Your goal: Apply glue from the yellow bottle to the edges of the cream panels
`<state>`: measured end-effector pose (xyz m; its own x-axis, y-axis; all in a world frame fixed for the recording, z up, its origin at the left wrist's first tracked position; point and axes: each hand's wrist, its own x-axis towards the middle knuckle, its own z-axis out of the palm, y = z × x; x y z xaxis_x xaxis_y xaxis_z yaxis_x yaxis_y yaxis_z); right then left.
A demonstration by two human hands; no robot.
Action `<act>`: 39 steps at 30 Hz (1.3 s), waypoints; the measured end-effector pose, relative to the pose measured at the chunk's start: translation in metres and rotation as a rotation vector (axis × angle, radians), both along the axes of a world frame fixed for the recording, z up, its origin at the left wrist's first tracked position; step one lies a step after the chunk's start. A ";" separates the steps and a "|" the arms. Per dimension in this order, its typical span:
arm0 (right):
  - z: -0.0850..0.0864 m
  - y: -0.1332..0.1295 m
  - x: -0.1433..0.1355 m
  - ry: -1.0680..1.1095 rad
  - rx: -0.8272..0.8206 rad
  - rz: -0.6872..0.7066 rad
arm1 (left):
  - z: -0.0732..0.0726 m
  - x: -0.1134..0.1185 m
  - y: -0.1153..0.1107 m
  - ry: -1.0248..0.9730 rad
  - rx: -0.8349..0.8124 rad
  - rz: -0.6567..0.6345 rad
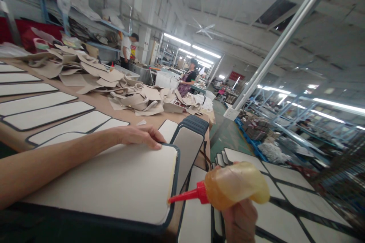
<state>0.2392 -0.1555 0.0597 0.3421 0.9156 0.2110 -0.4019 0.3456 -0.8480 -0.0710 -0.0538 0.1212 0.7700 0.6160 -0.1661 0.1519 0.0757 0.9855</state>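
Note:
My right hand (241,216) is wrapped round a squeeze bottle (236,184) of amber glue, tilted on its side. Its red nozzle (185,196) points left, the tip at the right edge of a large cream panel (114,182) with a dark blue border. A thin yellowish line of glue runs along that edge, up from the tip. My left hand (142,136) grips the panel's far edge near the corner, thumb on the cream face and fingers over the border; the fingertips are partly hidden. Behind this panel leans a stack of similar panels (188,140).
More bordered panels (48,115) lie in rows on the brown table at left. Beige cut pieces (137,97) are heaped at the back. Further panels (285,212) cover a surface at right. A metal post (285,41) slants beyond it. Two people (188,78) (125,51) stand farther off.

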 end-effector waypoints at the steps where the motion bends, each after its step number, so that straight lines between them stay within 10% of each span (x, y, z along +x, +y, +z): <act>1: 0.000 -0.001 0.000 0.000 -0.013 0.004 | -0.001 -0.001 0.001 -0.004 -0.016 0.005; 13: 0.012 -0.015 -0.010 0.012 -0.052 0.009 | -0.005 -0.009 0.002 -0.011 -0.066 0.041; 20: -0.010 -0.009 0.007 -0.046 0.052 -0.077 | 0.000 -0.016 0.001 -0.045 -0.132 0.147; 39: 0.007 0.002 -0.027 0.254 0.147 -0.553 | -0.030 -0.015 0.019 -0.192 -0.276 0.590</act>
